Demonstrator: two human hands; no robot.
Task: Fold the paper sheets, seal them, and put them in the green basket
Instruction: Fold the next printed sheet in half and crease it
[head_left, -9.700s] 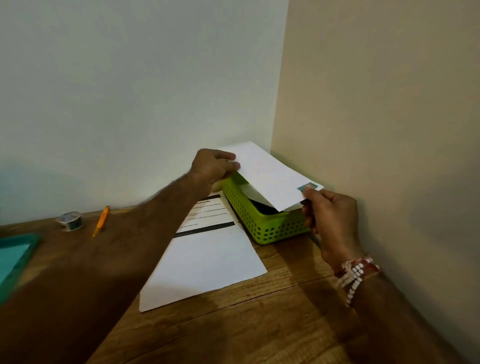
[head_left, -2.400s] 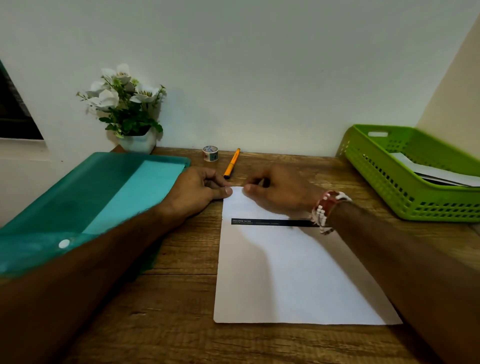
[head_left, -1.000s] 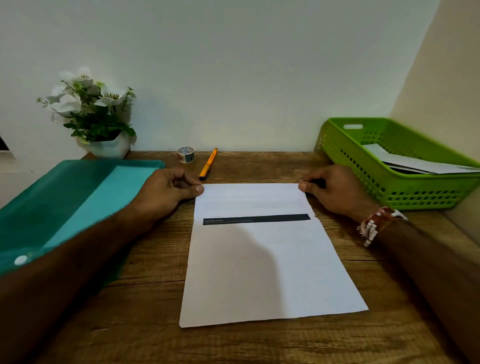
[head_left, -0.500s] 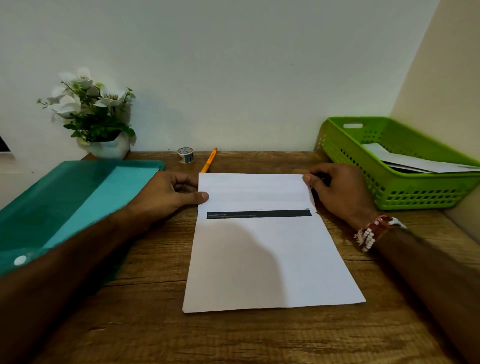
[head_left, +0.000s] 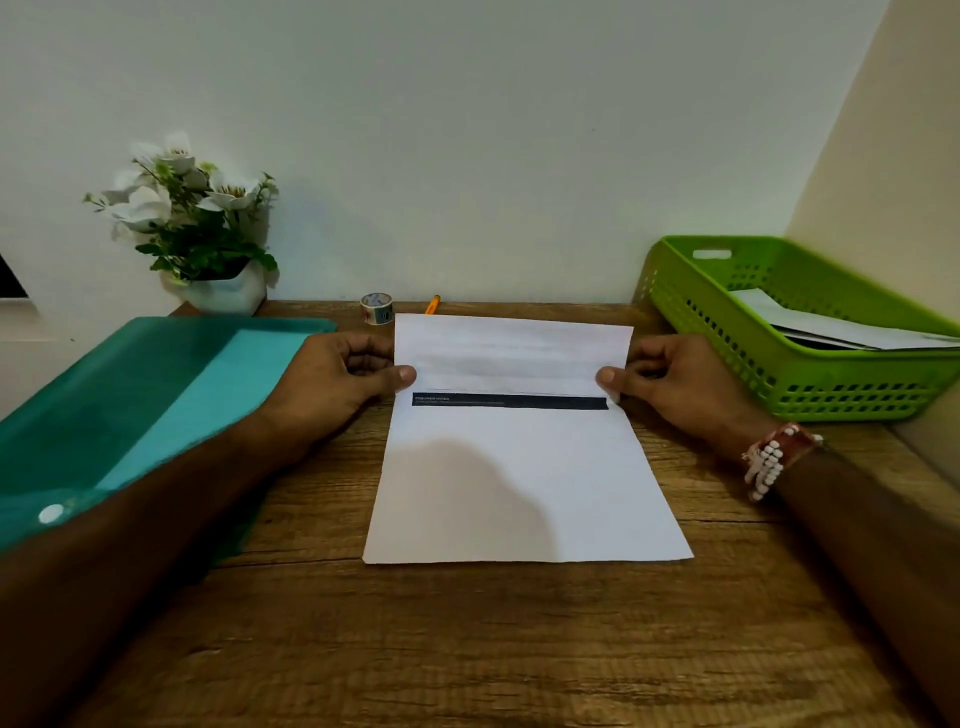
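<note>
A white paper sheet (head_left: 524, 478) with a dark printed bar lies on the wooden table in front of me. Its far part is lifted off the table and tilted up. My left hand (head_left: 343, 379) pinches the sheet's left edge with thumb on top. My right hand (head_left: 670, 379) pinches the right edge the same way. The green basket (head_left: 810, 374) stands at the right against the wall, with folded white papers (head_left: 831, 327) inside it.
A teal plastic folder (head_left: 145, 395) lies at the left. A small tape roll (head_left: 377, 308) and an orange pen (head_left: 432, 304) sit by the back wall, partly behind the sheet. A potted white flower (head_left: 202, 234) stands back left. A beige wall closes the right side.
Both hands have lifted the sheet's far edge higher off the table and drawn it nearer; the raised flap now hides most of the pen. The near edge has slid away from me.
</note>
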